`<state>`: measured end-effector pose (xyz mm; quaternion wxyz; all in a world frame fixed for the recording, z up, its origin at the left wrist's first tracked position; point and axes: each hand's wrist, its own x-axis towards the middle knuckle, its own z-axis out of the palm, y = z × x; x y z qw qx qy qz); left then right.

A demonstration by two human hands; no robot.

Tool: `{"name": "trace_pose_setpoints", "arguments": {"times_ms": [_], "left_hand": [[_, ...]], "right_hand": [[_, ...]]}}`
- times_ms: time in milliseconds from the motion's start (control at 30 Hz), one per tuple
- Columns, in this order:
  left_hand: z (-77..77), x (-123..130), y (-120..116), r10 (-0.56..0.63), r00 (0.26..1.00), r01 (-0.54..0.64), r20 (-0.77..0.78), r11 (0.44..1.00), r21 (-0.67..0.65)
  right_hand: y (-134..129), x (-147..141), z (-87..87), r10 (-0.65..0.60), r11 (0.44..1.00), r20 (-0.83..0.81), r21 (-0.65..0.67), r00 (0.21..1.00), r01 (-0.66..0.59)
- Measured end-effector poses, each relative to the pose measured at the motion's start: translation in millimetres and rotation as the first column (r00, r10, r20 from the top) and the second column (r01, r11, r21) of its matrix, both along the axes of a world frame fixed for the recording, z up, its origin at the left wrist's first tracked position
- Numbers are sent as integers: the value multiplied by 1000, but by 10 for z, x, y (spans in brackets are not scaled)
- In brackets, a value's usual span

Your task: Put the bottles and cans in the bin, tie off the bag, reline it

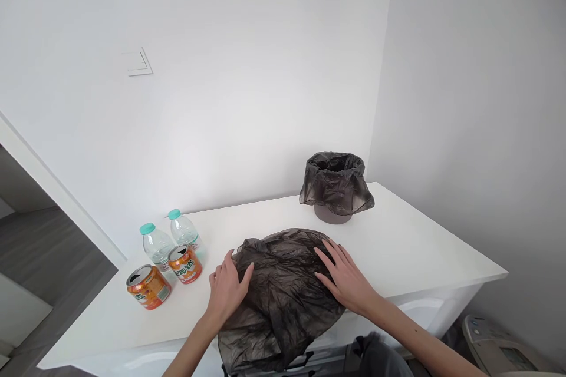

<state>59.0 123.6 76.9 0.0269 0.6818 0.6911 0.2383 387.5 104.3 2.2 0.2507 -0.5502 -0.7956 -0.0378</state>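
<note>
A thin black plastic garbage bag (283,288) lies spread and wrinkled on the white tabletop, its lower part hanging over the front edge. At the bag's left edge rests my left hand (227,285), open, thumb and fingers apart. My right hand (347,277) is open too, with fingers stretched out over the bag's upper right side. Behind the bag stands a small dark trash bin (333,215), lined with another black bag folded over its rim.
Two orange drink cans (150,288) with opened tops stand at the left, beside two clear plastic bottles (157,244) with teal caps. White walls close off the table (424,241) behind and to the right. A grey machine (499,344) is at the lower right.
</note>
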Motion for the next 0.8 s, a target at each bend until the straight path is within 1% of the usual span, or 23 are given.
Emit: {"name": "trace_pose_setpoints", "arguments": {"times_ms": [100, 200, 300, 400, 500, 567, 633, 700, 767, 800], "left_hand": [[18, 24, 261, 43, 964, -15, 263, 994, -107], [47, 64, 458, 69, 917, 9, 392, 981, -193], [84, 143, 536, 54, 856, 91, 514, 963, -253], [123, 234, 543, 11, 811, 200, 585, 934, -296], [162, 286, 568, -36, 816, 258, 576, 916, -308], [210, 276, 624, -52, 845, 229, 532, 934, -273], [289, 239, 696, -49, 885, 159, 463, 966, -201], [377, 214, 733, -9, 922, 61, 386, 990, -123], [419, 244, 668, 64, 945, -50, 322, 997, -52], [402, 288, 586, 97, 949, -96, 301, 995, -18]], "right_hand": [[42, 6, -148, -16, 999, 17, -49, 1000, 17], [35, 0, -210, -51, 995, 3, -86, 999, 51], [24, -6, -219, -62, 994, 3, -87, 998, 62], [22, -8, -214, -65, 995, 5, -74, 998, 65], [27, -5, -207, -65, 996, 3, -67, 998, 65], [31, -3, -203, -61, 996, 1, -66, 998, 61], [30, -3, -197, -59, 996, 1, -70, 998, 59], [20, -8, -186, -59, 995, 2, -79, 998, 59], [-5, -15, -160, -69, 994, -2, -89, 998, 68], [-20, -18, -138, -79, 993, -6, -91, 997, 78]]}}
